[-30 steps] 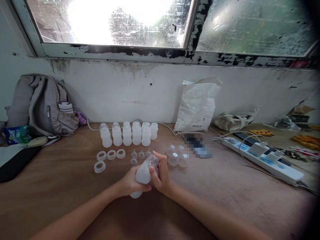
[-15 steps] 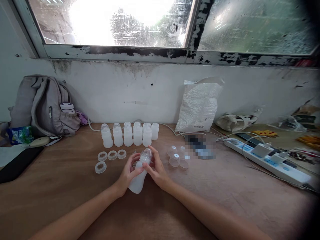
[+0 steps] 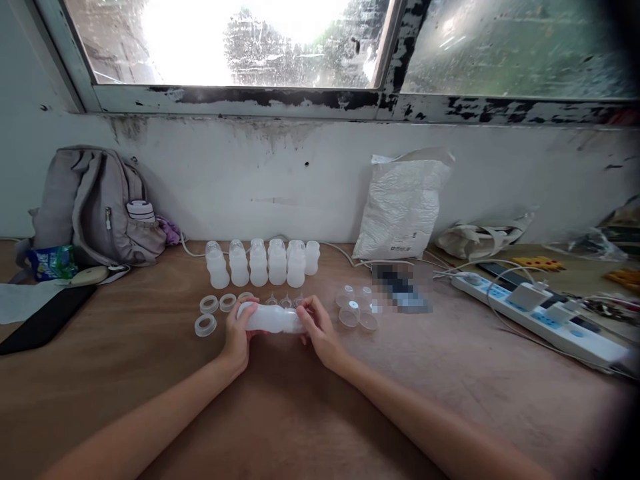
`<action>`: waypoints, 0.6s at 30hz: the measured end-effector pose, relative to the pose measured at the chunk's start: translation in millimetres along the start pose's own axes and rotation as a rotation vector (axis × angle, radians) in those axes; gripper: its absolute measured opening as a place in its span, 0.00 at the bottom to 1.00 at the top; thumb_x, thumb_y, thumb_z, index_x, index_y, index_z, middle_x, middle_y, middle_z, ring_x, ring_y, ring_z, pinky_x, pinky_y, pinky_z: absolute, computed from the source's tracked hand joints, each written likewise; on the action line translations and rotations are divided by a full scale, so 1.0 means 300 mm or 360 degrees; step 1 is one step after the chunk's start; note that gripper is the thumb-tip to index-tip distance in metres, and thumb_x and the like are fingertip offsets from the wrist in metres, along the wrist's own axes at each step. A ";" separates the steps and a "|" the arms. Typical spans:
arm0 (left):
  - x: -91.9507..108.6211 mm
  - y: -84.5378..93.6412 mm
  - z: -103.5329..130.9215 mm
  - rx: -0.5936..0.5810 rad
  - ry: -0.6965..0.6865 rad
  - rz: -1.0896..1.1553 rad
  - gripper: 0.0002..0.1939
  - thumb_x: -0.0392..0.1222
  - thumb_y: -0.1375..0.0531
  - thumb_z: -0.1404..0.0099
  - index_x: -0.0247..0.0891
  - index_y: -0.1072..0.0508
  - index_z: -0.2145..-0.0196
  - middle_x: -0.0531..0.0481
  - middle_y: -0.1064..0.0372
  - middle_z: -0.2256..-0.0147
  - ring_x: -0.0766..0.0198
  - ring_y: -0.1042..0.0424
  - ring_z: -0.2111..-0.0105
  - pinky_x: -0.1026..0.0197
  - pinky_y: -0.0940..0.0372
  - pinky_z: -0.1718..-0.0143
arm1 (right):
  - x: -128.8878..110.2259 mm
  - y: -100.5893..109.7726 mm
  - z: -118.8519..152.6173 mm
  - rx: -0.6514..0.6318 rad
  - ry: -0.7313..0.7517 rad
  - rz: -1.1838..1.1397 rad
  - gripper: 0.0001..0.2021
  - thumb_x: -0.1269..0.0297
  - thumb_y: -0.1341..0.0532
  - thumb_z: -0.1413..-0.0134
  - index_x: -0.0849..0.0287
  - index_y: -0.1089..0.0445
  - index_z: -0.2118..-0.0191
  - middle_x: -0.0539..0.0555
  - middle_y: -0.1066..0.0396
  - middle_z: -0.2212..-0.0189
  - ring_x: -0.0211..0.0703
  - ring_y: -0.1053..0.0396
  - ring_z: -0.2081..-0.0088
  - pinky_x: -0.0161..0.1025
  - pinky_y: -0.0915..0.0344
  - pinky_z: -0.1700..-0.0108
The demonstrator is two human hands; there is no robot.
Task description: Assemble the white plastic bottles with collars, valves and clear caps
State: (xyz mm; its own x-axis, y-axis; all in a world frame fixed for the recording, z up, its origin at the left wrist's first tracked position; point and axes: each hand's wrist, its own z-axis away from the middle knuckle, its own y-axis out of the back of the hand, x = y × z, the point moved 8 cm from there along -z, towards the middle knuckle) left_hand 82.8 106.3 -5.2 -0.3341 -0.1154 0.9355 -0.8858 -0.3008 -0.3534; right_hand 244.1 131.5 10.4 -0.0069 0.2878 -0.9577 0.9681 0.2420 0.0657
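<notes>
A translucent white baby bottle (image 3: 270,319) lies sideways in the air between my hands, above the wooden table (image 3: 280,413). My left hand (image 3: 239,333) is wrapped round its base end. At the capped end, my right hand (image 3: 317,327) grips the clear cover with thumb and fingers. Just behind the bottle stand a few clear nipples (image 3: 285,301), partly hidden by it. Several ring collars (image 3: 205,325) lie left of my left hand. To the right of my right hand are several clear domed caps (image 3: 349,316).
Several similar bottles (image 3: 257,263) stand in a row near the wall. A grey backpack (image 3: 100,207) is at the back left, with a black flat case (image 3: 45,320) before it. Rightward are a white padded bag (image 3: 400,207), a blurred-out object and a power strip (image 3: 540,320) with cables.
The bottle has turned from tilted upright to lying level, its cap pointing right. My left hand has shifted to its base; my right hand has moved slightly right, staying on the capped end.
</notes>
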 end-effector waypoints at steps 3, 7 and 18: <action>0.002 -0.010 0.006 -0.0051 -0.0031 -0.0077 0.13 0.47 0.43 0.49 0.37 0.34 0.68 0.52 0.40 0.64 0.67 0.35 0.71 0.70 0.39 0.82 | 0.032 -0.019 0.005 -0.0058 -0.0200 -0.0302 0.15 0.52 0.52 0.47 0.58 0.48 0.74 0.44 0.49 0.82 0.28 0.49 0.87 0.26 0.52 0.91; 0.014 -0.024 0.010 -0.0141 -0.0088 -0.0174 0.12 0.48 0.44 0.47 0.36 0.35 0.69 0.51 0.39 0.67 0.65 0.36 0.70 0.70 0.40 0.80 | 0.047 -0.061 0.017 -0.0260 -0.0354 -0.0528 0.13 0.53 0.51 0.48 0.58 0.44 0.70 0.46 0.42 0.81 0.33 0.41 0.85 0.27 0.49 0.91; 0.065 -0.041 0.039 -0.0113 -0.0280 -0.0545 0.12 0.50 0.46 0.45 0.37 0.36 0.70 0.51 0.39 0.68 0.67 0.36 0.76 0.70 0.42 0.87 | 0.092 -0.093 0.012 -0.0507 -0.0821 -0.1216 0.06 0.65 0.45 0.58 0.62 0.37 0.73 0.50 0.37 0.76 0.36 0.38 0.76 0.33 0.40 0.74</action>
State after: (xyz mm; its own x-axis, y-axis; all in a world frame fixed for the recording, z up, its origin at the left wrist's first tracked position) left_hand 91.1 96.6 17.3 0.0396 -0.1823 0.9825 -0.9585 -0.2847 -0.0142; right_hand 217.6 129.4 -18.7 -0.4206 -0.4736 -0.7738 0.6346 0.4560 -0.6240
